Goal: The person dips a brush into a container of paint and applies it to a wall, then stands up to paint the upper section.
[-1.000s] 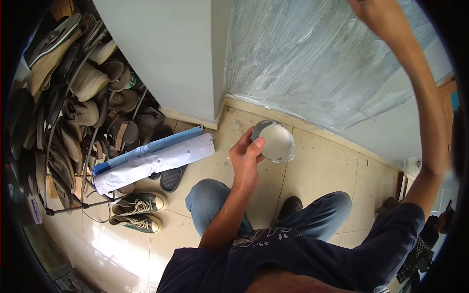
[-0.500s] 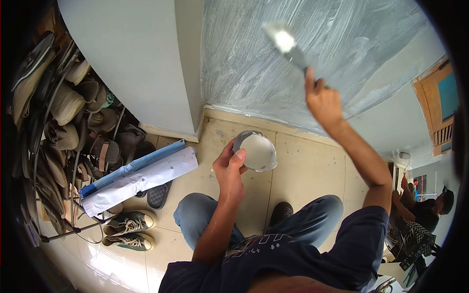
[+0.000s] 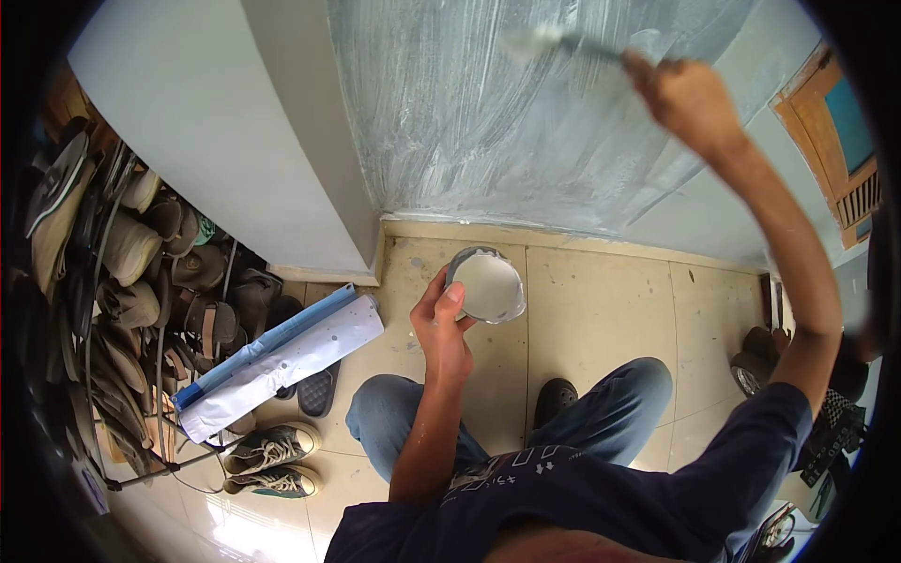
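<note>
My left hand (image 3: 443,324) is wrapped round a small round tub (image 3: 489,285), thumb over its rim. Pale, creamy paint fills the tub, with smears along the edge. Higher up on the right, my right hand (image 3: 690,103) grips the dark handle of a paintbrush (image 3: 563,39). The brush head is blurred by motion, whitish, and overlaps the wall. That grey wall (image 3: 469,122) carries streaky white strokes all over.
A plain pillar (image 3: 206,122) stands left of the painted wall. Shoes crowd a rack (image 3: 141,272) at the far left, with a white-and-blue plastic roll (image 3: 286,361) beside it. Sneakers (image 3: 272,448) lie on the tiles. A wooden-framed window (image 3: 845,131) shows at right.
My right hand has swung up and to the right, and the brush now lies nearly level across the wall. My left hand still holds the tub; the view has shifted slightly.
</note>
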The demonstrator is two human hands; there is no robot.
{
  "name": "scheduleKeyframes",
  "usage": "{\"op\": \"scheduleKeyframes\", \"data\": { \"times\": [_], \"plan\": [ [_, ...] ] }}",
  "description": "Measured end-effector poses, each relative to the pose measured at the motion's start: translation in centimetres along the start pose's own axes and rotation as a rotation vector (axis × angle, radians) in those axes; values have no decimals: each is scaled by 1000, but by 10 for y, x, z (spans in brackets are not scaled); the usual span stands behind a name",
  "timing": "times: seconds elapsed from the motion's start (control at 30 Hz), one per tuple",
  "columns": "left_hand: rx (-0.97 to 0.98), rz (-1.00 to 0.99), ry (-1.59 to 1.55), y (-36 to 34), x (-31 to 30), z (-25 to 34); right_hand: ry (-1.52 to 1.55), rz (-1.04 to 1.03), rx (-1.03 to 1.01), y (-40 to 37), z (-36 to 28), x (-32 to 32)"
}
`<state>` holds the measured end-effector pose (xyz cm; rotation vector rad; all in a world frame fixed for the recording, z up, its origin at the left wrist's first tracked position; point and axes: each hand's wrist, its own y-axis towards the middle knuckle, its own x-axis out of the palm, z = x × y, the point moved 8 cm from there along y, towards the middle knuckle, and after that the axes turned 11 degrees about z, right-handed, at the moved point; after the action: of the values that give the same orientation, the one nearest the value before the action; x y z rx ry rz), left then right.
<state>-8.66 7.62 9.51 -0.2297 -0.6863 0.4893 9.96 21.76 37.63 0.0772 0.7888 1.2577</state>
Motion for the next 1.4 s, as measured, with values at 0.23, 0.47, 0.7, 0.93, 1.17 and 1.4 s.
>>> {"op": "scheduleKeyframes", "data": {
  "times": [0.23, 0.47, 0.7, 0.93, 1.17, 1.4],
  "plan": [
    [-28, 66, 77, 12, 3, -18, -400, 393, 369, 62, 130, -154],
    [1, 46, 91, 5, 7, -15, -285, 244, 240, -43, 88, -18],
    [57, -19, 134, -15, 15, -12, 163, -408, 226, -196, -96, 85],
    [100, -50, 178, -25, 31, -21, 140, -460, 140, -238, -32, 95],
    [35, 15, 238, -15, 48, -51, -202, 87, 126, -176, 165, -53],
    [-75, 11, 271, -11, 57, -79, -301, -301, 943, -163, 240, -74]
  ]
}}
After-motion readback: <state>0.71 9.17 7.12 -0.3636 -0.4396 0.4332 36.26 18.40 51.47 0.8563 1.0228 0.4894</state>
